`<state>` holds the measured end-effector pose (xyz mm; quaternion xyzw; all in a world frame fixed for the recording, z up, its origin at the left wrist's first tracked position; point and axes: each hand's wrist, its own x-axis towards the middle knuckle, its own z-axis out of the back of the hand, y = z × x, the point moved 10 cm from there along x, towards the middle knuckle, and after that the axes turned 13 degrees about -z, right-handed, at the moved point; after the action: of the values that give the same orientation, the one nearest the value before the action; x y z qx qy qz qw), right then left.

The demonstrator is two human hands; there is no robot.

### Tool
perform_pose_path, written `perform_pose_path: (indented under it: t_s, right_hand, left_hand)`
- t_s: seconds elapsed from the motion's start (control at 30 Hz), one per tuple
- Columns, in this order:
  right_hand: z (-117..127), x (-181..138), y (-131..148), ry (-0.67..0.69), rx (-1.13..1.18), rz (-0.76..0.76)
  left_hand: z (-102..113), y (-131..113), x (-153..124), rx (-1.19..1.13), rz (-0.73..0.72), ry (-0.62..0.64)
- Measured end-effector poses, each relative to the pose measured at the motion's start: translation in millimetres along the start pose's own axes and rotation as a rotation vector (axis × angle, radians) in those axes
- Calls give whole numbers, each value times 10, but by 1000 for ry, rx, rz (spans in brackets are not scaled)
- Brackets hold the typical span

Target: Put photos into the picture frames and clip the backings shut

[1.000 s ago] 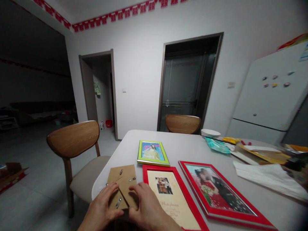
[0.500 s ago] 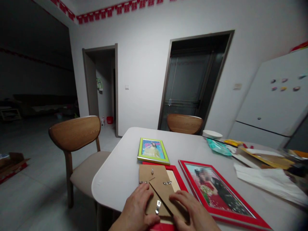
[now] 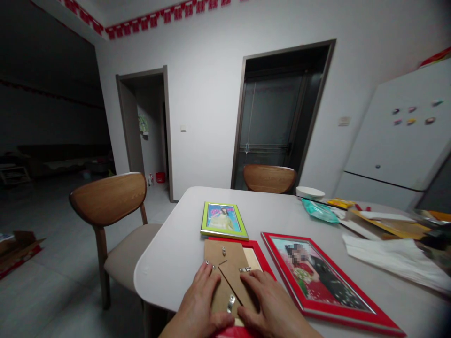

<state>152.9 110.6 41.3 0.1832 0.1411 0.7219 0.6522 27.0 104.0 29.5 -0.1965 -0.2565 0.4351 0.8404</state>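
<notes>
A brown backing board (image 3: 225,256) with small metal clips (image 3: 231,303) and a diagonal slit lies over a red picture frame (image 3: 263,260), whose pale inner part shows at the right. My left hand (image 3: 200,298) grips the board's left side, fingertips near a side clip and thumb at the lower edge. Across from it, my right hand (image 3: 271,300) holds the right side, its fingers curled on the board just below another clip. Right of my hands lies a larger red frame (image 3: 352,295) with a photo of people. A green-framed picture (image 3: 224,219) sits just beyond the board.
On the right of the white table (image 3: 165,253) are a white sheet (image 3: 394,260), a teal plastic packet (image 3: 320,210), a white bowl (image 3: 310,192) and yellow envelopes. Wooden chairs stand at the left (image 3: 111,199) and far side (image 3: 269,179).
My right hand has shifted left and slightly up along the board. The right-hand piece has moved inward, so the diagonal slit looks narrower. My left hand stays nearly in place.
</notes>
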Motion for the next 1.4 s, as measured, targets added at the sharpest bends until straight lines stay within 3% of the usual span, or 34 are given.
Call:
perform_pose_path:
  t_s: [0.3, 0.83, 1.4]
  right_hand:
    - [95, 205, -129, -121, -71, -132]
    - [11, 244, -85, -186, -70, -10]
    - [6, 357, -60, -140, -108, -27]
  left_hand:
    - [-24, -107, 23, -15, 7, 50]
    - [-36, -117, 57, 6, 6, 101]
    - [-40, -139, 75, 28, 2, 116]
